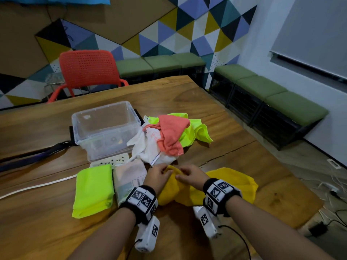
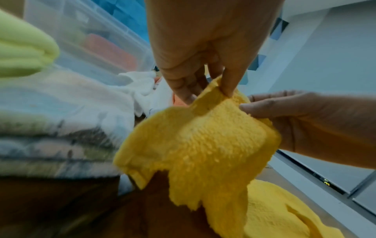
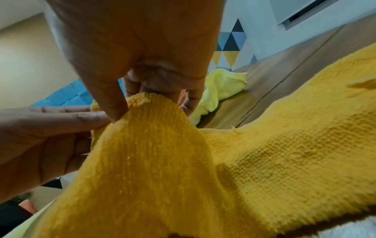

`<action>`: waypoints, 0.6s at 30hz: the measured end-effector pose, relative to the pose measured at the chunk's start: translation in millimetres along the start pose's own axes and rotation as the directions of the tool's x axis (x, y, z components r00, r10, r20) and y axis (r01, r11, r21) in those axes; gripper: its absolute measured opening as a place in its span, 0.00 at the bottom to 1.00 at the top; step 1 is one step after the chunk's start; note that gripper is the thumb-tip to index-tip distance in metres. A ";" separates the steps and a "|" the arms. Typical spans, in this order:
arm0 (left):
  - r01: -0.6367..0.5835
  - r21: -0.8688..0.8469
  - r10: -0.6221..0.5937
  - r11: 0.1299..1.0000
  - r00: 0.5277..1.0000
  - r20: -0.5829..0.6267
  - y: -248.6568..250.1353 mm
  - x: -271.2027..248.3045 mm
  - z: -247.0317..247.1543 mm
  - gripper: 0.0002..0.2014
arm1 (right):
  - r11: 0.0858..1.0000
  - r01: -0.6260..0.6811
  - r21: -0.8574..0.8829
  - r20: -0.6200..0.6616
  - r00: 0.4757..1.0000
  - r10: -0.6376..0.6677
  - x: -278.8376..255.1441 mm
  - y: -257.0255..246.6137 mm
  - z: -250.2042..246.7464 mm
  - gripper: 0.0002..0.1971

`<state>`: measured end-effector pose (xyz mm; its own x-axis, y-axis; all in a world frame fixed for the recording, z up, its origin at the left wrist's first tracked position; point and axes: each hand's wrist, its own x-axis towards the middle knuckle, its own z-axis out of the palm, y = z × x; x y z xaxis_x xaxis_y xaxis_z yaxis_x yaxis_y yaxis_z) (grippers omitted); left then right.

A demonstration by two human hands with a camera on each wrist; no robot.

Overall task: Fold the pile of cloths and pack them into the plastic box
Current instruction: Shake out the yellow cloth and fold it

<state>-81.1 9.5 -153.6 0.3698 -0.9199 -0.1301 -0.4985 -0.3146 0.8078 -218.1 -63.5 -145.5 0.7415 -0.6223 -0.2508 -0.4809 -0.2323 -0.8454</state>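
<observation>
Yellow cloth [image 1: 232,182] pinched between both hands

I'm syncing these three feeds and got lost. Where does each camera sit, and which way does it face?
Head: on the head, looking forward and down at the table, both forearms, left hand and right hand.
Left wrist: along the left hand, fingers pinching the yellow cloth.
Right wrist: along the right hand, pinching the same cloth.
Shared: every view shows the yellow cloth and both hands.
</observation>
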 end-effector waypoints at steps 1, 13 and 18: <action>-0.023 0.008 0.023 1.000 1.000 -0.019 2.2 0.8 -0.8 0.11 | 1.000 0.010 -0.008 -0.039 0.999 -0.010 0.1 1.5 -1.2 0.12; 0.047 -0.035 -0.055 0.998 0.955 -0.290 10.9 9.3 -36.0 0.09 | 1.000 -0.008 -0.015 -0.121 0.993 0.006 -20.3 0.5 -30.4 0.15; 0.167 -0.165 -0.226 0.972 0.860 -0.458 -9.0 18.8 -74.9 0.10 | 0.986 -0.119 0.119 -0.231 0.962 0.144 -48.7 14.7 -63.6 0.13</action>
<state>-10.9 12.5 -120.3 0.7892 -0.6133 -0.0310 -0.2935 -0.4211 0.8582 -291.0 -84.1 -115.7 0.5356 -0.8053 -0.2542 -0.5070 -0.0659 -0.8594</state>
